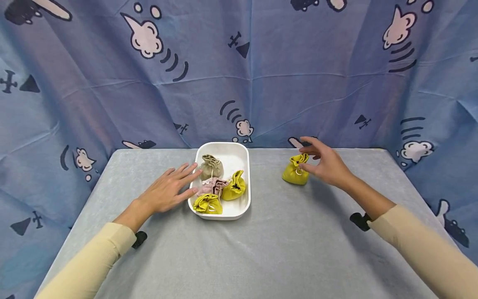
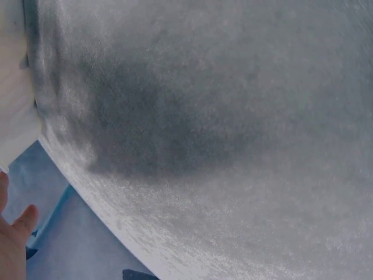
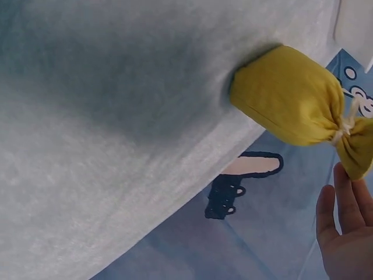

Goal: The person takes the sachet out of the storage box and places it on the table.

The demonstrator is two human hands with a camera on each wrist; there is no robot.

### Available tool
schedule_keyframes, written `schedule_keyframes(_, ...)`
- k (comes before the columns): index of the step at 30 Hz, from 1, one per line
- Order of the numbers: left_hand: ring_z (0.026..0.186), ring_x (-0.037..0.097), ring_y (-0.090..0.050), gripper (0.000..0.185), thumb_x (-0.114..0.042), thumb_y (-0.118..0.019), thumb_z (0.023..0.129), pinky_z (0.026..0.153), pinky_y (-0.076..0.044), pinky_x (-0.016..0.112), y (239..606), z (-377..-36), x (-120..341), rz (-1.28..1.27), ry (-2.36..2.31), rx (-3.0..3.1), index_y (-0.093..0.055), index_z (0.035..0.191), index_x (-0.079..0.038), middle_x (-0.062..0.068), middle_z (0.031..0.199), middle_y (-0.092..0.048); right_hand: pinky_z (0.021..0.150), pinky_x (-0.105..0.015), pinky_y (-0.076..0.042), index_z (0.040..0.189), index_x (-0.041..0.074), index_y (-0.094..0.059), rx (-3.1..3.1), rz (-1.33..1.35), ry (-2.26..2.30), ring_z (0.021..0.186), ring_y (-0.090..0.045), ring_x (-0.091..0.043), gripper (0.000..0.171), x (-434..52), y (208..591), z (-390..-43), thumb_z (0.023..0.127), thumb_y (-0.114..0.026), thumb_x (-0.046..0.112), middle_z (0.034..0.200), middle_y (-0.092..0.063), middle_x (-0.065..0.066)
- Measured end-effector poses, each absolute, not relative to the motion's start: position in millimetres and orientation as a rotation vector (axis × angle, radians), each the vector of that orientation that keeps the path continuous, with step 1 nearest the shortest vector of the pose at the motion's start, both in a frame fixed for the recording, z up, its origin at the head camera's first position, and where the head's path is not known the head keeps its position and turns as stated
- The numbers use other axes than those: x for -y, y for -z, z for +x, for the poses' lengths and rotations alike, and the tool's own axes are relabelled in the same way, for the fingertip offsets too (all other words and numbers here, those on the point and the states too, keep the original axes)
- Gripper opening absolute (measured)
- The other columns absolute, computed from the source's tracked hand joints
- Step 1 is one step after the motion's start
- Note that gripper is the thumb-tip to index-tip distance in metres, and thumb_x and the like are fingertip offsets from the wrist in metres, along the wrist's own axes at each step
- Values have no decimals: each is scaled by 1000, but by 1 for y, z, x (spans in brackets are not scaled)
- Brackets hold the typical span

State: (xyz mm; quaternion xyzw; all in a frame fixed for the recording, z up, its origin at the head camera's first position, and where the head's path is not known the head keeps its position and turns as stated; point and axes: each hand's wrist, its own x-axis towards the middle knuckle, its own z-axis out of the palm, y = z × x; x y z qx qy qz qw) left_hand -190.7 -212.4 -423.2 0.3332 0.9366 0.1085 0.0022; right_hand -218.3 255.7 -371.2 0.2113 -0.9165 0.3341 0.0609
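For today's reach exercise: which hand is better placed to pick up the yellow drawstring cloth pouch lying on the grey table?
Right hand: open beside the yellow pouch. Left hand rests by the white tray.

Whether the right hand (image 1: 325, 165) touches the yellow pouch (image 1: 296, 170) cannot be told; wrist views crop both hands.

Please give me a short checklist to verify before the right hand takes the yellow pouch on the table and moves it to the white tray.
1. Yellow pouch upright on the table, apart from the white tray: ok.
2. Right hand at the pouch's tied top: ok.
3. Fingers closed on the pouch: not ok; in the right wrist view they are straight beside it.
4. Left hand flat against the tray's left rim: ok.
5. Free room in the tray: ok, the far right corner is bare.
6. Drawstring tight: cannot tell.
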Motion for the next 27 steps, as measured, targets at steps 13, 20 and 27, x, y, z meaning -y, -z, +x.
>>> schedule_keyframes(13,149,32,-23,61,-50,-43,104,114,-25,59,422,-190,213,1030,-338,-2932,-33,157,-21,5,164,-23,101,-60,-42,148,9,-44,2741,715,-1125,119,-60,-38,76,-236,358,-215,82,-81,4,129,-65,-18)
schedule_keyframes(20,149,32,-23,61,-50,-43,104,114,-25,59,422,-189,213,1023,-344,-2931,-33,157,-22,4,164,-23,103,-55,-43,151,10,-40,2744,788,-1209,121,-61,-31,78,-218,354,-211,84,-80,7,136,-61,-17)
schedule_keyframes(27,149,32,-23,61,-51,-43,104,114,-25,59,422,-190,213,1031,-341,-2934,-33,157,-22,5,164,-23,100,-48,-48,150,11,-42,2740,822,-1293,121,-61,-29,79,-197,355,-208,82,-82,4,137,-59,-16)
